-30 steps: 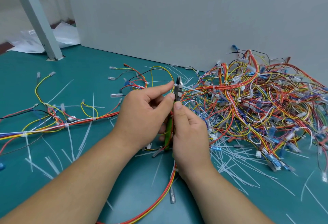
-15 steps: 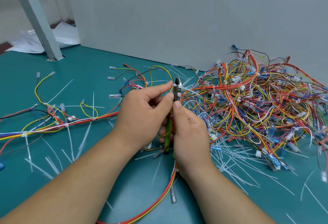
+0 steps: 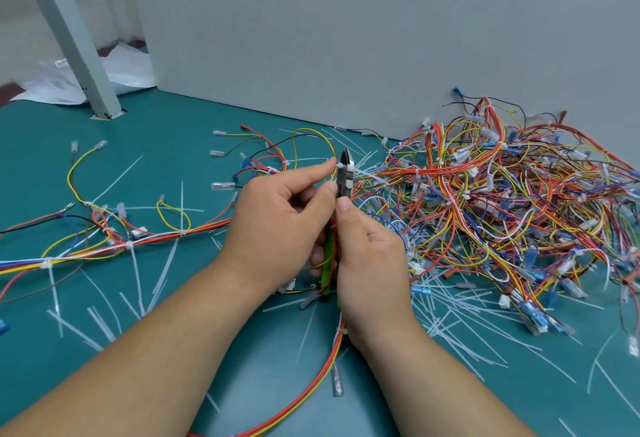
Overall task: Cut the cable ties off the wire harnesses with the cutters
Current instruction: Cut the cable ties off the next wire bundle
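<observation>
Cable-tie offcuts (image 3: 166,263) are scattered over the teal table top (image 3: 180,125) to the left of the left hand (image 3: 277,229). A spread-out harness (image 3: 104,249) is laid among them and is bound with white ties at several points along its run. Beyond it, farther from the hands, a grey post (image 3: 69,31) is seen with white sheets (image 3: 52,80) behind its foot. Some print is carried on the sheets, but it is too small and blurred to be read.

A held harness (image 3: 325,367) of red, orange and yellow wires is gripped in the left hand, with forefinger and thumb pinched together at its upper end. A white cable tie (image 3: 341,167) is presented there, touching the forefinger tip and lying against the blades of the cutters (image 3: 346,173). Whether the blades are closed on the tie cannot be told.

The cutters are grasped by their green handles in the right hand (image 3: 370,263), with the thumb laid up along the tool and the steel nose pointed away from the person. No marking can be made out on the tool.

To the right of the right hand a large tangled pile of harnesses (image 3: 502,201) is heaped against a grey panel (image 3: 346,38). More cut strips (image 3: 467,332) are strewn in front of the pile.
</observation>
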### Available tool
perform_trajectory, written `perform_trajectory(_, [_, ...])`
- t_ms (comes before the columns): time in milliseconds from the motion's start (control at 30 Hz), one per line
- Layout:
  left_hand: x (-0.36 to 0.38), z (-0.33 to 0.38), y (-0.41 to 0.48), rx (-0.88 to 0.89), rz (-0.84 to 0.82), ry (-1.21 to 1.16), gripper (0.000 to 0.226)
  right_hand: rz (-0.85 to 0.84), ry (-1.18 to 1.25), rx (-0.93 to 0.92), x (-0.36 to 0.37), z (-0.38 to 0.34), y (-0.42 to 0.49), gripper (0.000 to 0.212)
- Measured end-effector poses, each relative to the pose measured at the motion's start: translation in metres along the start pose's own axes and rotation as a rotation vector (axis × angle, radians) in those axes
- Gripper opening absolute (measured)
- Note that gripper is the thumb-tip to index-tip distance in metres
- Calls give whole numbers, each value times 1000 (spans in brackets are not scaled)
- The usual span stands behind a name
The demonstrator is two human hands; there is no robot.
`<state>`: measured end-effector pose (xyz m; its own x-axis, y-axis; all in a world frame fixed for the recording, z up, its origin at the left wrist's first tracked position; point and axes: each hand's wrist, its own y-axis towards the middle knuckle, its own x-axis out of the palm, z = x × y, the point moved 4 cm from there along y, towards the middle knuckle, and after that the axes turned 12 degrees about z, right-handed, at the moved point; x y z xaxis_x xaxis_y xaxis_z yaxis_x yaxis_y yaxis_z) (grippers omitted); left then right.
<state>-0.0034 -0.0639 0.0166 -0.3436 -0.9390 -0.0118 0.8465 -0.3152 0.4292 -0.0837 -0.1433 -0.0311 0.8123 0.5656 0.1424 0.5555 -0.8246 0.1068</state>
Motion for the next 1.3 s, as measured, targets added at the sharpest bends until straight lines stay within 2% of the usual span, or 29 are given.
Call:
perform_trajectory(233, [0, -7, 4, 12, 2, 77, 27, -36, 57, 8, 0, 0, -1, 42])
perform_trajectory(400, [0, -4, 2, 16, -8, 39, 32, -18, 10, -5, 0, 0, 0, 52])
perform_trajectory(667, [0, 0, 1, 11, -8, 3, 35, -19, -12, 4, 0, 1, 1, 49])
perform_trajectory(933, [0, -5, 3, 19, 19, 43, 29, -8, 24, 25, -1, 0, 0, 55])
perform_trajectory(1100, [-1, -2, 3, 32, 19, 30, 33, -16, -18, 15, 0, 0, 1, 42])
perform_trajectory(1300, [0, -2, 2, -9, 4, 5, 32, -25, 27, 15, 2, -1, -1, 52])
